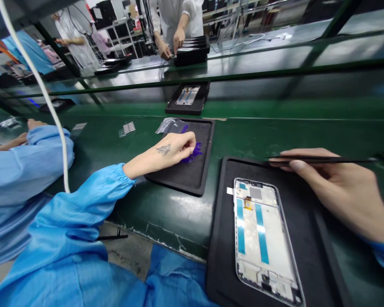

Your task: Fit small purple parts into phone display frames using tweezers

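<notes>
Head camera: the left hand curls, its fingertips bunched, over purple pieces on one black tray, though whether it pinches any I cannot tell; the right hand grips dark tweezers above the phone frame, lying in a nearer tray

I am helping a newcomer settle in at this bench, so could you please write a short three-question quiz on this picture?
1. Which of the wearer's hands holds the slim black tool?
2. How many long blue strips lie along the phone frame?
3. True or false: the left hand is at the purple pieces.

Key: 1. The right hand. 2. Two. 3. True.
</notes>
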`<state>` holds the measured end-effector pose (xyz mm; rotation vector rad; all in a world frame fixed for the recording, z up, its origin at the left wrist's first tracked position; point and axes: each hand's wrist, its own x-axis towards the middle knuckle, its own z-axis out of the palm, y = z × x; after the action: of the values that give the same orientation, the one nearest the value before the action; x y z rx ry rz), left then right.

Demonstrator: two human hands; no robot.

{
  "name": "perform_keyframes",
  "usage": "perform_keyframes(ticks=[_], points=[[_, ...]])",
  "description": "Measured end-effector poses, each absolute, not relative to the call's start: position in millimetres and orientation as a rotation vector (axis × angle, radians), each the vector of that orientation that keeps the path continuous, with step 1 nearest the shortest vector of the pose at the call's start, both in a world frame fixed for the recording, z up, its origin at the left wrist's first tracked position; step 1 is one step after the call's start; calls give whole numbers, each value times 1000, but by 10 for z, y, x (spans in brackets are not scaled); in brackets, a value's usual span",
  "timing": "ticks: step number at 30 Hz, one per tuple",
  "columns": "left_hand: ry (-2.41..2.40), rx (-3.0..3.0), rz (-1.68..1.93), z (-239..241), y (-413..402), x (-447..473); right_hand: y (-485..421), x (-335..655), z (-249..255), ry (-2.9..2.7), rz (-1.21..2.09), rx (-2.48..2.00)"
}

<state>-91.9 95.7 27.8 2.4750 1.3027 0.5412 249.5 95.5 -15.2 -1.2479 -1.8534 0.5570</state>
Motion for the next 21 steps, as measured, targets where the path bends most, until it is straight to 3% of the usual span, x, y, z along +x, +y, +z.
perform_keyframes(ticks=[9, 15, 21], points=[[848, 1923, 804, 177, 743, -303, 856, 2265, 86, -1595, 714, -1118], [949, 1805, 921, 52, 737, -152, 708, 2041, 274, -1433, 1089, -976], [1038, 1876, 899, 7, 709, -211, 605, 2105, 122, -1501, 1121, -1059]])
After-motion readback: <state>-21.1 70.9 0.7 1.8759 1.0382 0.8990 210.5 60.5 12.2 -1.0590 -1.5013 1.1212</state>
